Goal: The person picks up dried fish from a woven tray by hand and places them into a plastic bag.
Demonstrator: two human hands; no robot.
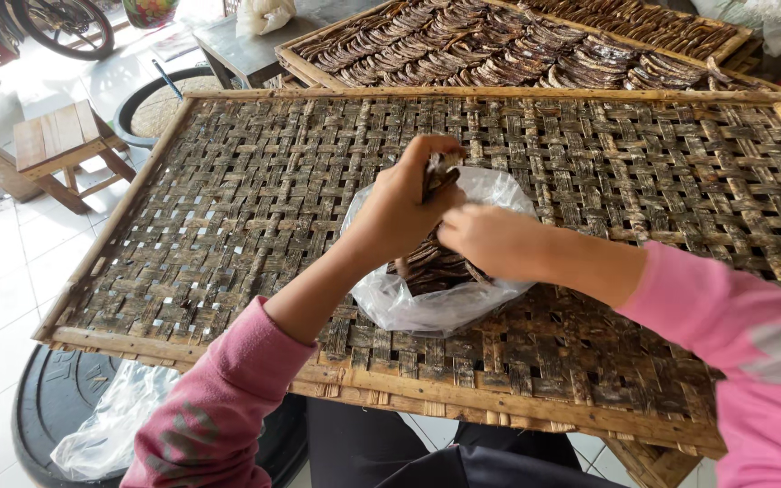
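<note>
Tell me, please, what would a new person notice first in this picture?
First, the two hands at the centre: the left hand lifts a few dark brown strips out of a clear plastic bag, while the right hand reaches into it. The bag lies on a large woven bamboo tray. Behind it, a second tray is covered with rows of similar dark strips.

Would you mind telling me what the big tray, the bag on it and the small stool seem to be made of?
Tray: woven split strips, likely bamboo, matt and weathered, in a pale wooden frame. Bag: thin clear plastic, glossy and crinkled. Stool: bare wooden planks with visible grain.
</note>
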